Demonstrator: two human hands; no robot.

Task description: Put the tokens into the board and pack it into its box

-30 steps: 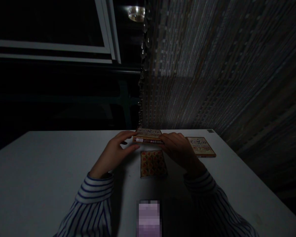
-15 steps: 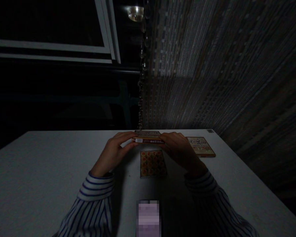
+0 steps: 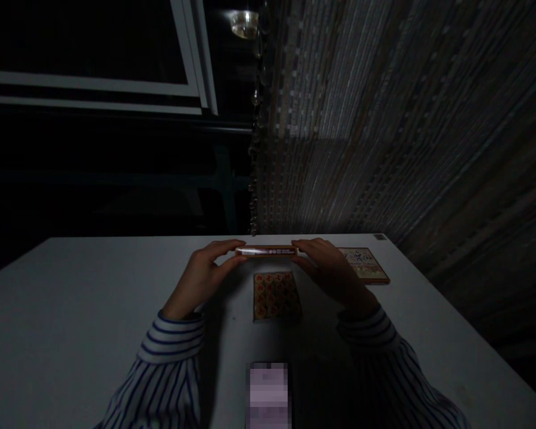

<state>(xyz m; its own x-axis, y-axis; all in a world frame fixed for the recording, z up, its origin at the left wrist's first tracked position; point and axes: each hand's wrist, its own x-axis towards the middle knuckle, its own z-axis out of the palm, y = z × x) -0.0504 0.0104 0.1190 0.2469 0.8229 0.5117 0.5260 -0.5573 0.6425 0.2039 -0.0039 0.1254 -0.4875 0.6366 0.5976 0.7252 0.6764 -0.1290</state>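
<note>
Between my two hands is a flat box (image 3: 268, 251), seen almost edge-on, its printed narrow side facing me. My left hand (image 3: 208, 271) pinches the box's left end with thumb and fingers. The right end is gripped the same way by my right hand (image 3: 328, 268). Below the box, a square set of round Chinese chess pieces (image 3: 277, 296) with red characters lies in rows on the white table (image 3: 116, 333). Whether the box touches the table is unclear.
A second flat box with black lettering (image 3: 365, 266) lies to the right, partly behind my right hand. A phone (image 3: 268, 393) with a pixelated screen is at the near edge. A bead-string curtain (image 3: 330, 119) hangs behind the table.
The box in my hands has tilted, so its lettered top face no longer shows and only its narrow side does. Both hands keep their hold, and the chess pieces stay put.
</note>
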